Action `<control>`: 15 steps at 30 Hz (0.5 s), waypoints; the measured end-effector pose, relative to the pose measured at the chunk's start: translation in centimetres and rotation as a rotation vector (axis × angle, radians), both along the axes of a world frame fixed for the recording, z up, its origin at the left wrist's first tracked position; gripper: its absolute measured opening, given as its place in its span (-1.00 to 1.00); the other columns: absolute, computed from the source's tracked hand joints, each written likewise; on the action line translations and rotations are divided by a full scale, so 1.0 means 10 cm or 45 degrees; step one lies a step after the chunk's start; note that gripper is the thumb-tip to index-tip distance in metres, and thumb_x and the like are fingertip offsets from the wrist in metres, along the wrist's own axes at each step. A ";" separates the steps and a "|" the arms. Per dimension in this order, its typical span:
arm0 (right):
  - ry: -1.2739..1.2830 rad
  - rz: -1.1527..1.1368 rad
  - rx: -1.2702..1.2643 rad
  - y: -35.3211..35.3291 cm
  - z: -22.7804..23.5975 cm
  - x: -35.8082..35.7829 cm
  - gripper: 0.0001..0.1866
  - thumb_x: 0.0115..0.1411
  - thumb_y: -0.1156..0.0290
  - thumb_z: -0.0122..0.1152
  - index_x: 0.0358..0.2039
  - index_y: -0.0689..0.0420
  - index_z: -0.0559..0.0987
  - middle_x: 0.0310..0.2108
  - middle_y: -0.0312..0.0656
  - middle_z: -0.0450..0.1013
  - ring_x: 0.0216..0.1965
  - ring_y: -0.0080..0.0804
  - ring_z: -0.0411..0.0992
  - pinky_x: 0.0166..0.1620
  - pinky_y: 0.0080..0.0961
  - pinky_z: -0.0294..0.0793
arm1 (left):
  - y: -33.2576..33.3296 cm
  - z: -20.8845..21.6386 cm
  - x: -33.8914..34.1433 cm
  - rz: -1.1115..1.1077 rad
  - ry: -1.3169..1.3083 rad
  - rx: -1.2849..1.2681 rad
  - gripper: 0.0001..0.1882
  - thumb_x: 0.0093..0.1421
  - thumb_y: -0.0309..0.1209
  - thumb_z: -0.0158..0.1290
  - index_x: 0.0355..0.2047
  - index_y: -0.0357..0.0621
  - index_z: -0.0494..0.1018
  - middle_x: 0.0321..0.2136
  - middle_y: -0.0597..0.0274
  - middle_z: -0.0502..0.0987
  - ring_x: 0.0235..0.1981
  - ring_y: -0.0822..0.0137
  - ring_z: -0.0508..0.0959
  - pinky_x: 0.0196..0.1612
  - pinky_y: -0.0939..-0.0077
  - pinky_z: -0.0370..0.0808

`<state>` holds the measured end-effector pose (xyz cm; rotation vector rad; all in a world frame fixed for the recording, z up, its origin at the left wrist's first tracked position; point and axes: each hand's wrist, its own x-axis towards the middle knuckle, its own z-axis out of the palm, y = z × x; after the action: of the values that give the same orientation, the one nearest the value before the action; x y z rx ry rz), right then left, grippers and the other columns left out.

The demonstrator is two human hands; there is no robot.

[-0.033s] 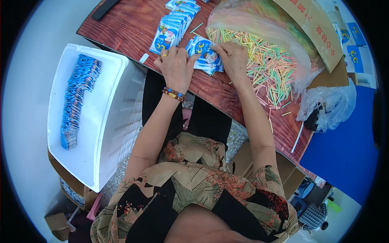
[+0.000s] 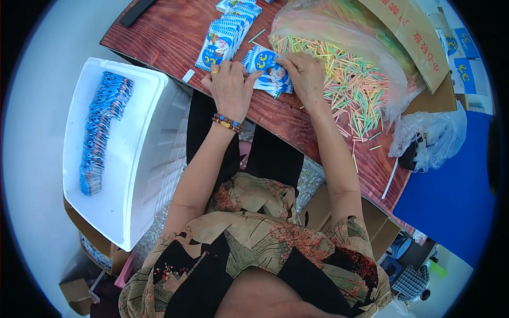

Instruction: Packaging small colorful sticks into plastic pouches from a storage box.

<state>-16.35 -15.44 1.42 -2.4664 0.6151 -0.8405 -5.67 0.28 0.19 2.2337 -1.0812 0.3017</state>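
On the table's near edge lie a few overlapping blue-and-white snack packets (image 2: 273, 73) between my hands. My right hand (image 2: 306, 79) pinches the right edge of the top packet between thumb and bent fingers. My left hand (image 2: 231, 91), with a ring and beaded bracelets, rests on the wood at the packets' left side. Its thumb is spread from the fingers and touches the packet's lower left edge; its fingertips are bent down beside a fanned stack of similar packets (image 2: 220, 43). Thin pastel sticks (image 2: 355, 90) spill in a heap right of my right hand.
A white foam box (image 2: 114, 153) at the left holds a long row of blue packets (image 2: 101, 132). Clear plastic bagging (image 2: 328, 24) and a cardboard flap (image 2: 411, 37) stand behind the sticks. A crumpled clear bag (image 2: 435, 138) hangs at the table's right edge. A small white piece (image 2: 188, 76) lies left.
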 end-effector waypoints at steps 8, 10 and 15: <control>-0.215 0.264 0.814 0.05 0.34 -0.13 -0.86 0.17 0.42 0.19 -0.32 0.21 0.62 -0.44 -0.33 0.51 -0.40 -0.61 0.43 -0.28 -0.68 0.39 | -0.07 0.23 -0.06 -0.195 0.446 -0.723 -0.60 0.09 -0.22 0.20 -0.15 -0.20 0.44 -0.27 0.24 0.50 -0.19 0.34 0.45 -0.15 0.35 0.32; -0.040 0.454 0.976 0.09 0.41 -0.16 -0.85 0.17 0.42 0.20 -0.31 0.22 0.61 -0.44 -0.37 0.50 -0.39 -0.69 0.41 -0.29 -0.71 0.37 | -0.03 0.31 0.01 -0.365 0.917 -0.662 -0.67 0.12 -0.30 0.18 -0.18 -0.23 0.45 -0.30 0.28 0.52 -0.27 0.44 0.47 -0.21 0.48 0.37; -0.339 0.297 1.327 0.35 0.43 -0.29 -0.88 0.13 0.41 0.25 -0.33 0.17 0.60 -0.52 -0.42 0.47 -0.49 -0.74 0.38 -0.44 -0.76 0.34 | -0.05 0.31 -0.14 -0.525 1.654 -0.950 -0.84 0.20 -0.45 0.10 -0.27 -0.29 0.51 -0.38 0.35 0.57 -0.44 0.64 0.50 -0.36 0.72 0.44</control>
<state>-19.21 -11.91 5.72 -1.4163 0.4750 -0.5288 -7.08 -0.25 3.31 1.0599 -0.4921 -0.7278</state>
